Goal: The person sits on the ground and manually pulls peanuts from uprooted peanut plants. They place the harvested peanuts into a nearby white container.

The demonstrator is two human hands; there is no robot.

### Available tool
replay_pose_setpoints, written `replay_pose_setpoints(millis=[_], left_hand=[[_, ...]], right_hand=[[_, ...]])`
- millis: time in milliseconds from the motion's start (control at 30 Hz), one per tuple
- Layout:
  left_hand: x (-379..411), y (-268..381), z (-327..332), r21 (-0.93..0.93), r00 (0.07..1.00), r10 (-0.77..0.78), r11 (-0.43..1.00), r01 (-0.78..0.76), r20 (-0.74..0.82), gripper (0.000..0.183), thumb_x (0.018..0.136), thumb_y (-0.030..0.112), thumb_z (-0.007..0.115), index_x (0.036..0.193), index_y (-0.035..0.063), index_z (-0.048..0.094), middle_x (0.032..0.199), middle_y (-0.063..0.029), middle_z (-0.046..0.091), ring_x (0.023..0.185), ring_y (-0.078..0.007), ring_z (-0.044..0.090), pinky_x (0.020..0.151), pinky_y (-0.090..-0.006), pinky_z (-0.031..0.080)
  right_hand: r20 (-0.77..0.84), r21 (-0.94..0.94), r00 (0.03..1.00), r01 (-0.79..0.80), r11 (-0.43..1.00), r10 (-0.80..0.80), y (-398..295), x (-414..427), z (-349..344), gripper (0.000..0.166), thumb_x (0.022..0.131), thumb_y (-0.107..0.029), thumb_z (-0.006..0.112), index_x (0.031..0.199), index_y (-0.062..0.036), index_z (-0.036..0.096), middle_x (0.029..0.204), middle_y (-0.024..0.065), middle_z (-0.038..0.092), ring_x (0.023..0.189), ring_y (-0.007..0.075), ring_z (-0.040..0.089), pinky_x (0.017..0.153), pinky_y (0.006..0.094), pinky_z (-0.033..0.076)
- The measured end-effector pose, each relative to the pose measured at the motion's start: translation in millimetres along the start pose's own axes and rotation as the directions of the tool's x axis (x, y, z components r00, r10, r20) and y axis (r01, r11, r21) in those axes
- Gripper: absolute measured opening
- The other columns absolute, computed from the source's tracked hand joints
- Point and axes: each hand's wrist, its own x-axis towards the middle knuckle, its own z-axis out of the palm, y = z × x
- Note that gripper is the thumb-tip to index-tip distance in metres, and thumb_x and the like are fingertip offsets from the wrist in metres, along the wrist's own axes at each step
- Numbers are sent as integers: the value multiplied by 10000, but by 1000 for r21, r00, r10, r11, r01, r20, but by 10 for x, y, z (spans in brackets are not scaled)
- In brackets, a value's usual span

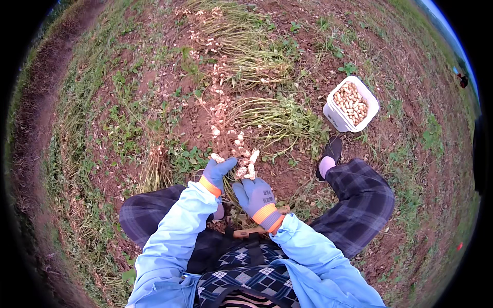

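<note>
Both my hands wear blue-grey work gloves with orange cuffs. My left hand (pixel 216 173) has its fingers closed, with a single peanut pod (pixel 217 158) at its fingertips. Just to the right, my right hand (pixel 257 197) reaches forward, its glove back bearing writing. A cluster of peanut pods (pixel 251 169) touches or lies just beyond its fingertips. The undersides of the fingers are hidden, so its grip is unclear. Thin green stems (pixel 230 189) show between the hands. Ahead lies a pulled peanut plant (pixel 277 117), its roots and pods to the left.
A white square bucket (pixel 332 111) holding many peanuts (pixel 351 103) stands beyond my right shoe (pixel 332 150). More uprooted peanut plants (pixel 254 65) lie in a row ahead. Another dried bunch (pixel 155 169) is by my left knee. I sit low over reddish soil (pixel 277 173) with weeds.
</note>
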Motion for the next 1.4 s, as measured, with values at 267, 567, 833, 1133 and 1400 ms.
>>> replay_pose_setpoints(millis=[267,567,833,1133,1400], left_hand=[[-26,163,104,120,1000,-25,992,24,9,497,795,102,572,1274,29,459,1182,-102,574,1077,-232,561,931,-388,446],[-83,322,335,142,993,-96,986,85,70,494,786,134,596,1247,8,471,1144,-105,592,1004,-217,595,879,-359,478],[-233,494,523,114,1000,27,993,-29,14,515,813,190,618,1264,8,446,1111,-135,604,951,-247,618,777,-363,525],[-230,522,560,275,999,-40,961,39,-3,280,847,128,599,1105,20,588,991,-30,637,889,-118,591,810,-282,459],[-202,414,450,419,993,-99,901,115,-59,328,808,108,617,1124,35,572,1039,-25,620,918,-130,578,811,-292,458]], right_hand=[[70,863,797,-350,365,599,255,201,-600,224,903,-241,547,940,-24,591,747,-19,544,652,77,516,542,243,415],[253,865,838,-420,276,484,36,378,-674,284,803,-145,668,1043,-25,575,743,-5,587,596,57,530,506,203,423],[174,967,816,-247,61,552,405,349,-727,114,834,-61,622,944,-48,595,716,-3,575,590,85,535,509,205,418],[-44,643,987,-89,761,153,-35,461,-752,299,743,-196,693,982,-38,608,810,50,541,711,162,536,598,281,444],[-222,253,974,91,963,-34,-10,458,-636,203,729,-188,650,770,-34,525,791,102,514,681,267,509,581,366,431]])
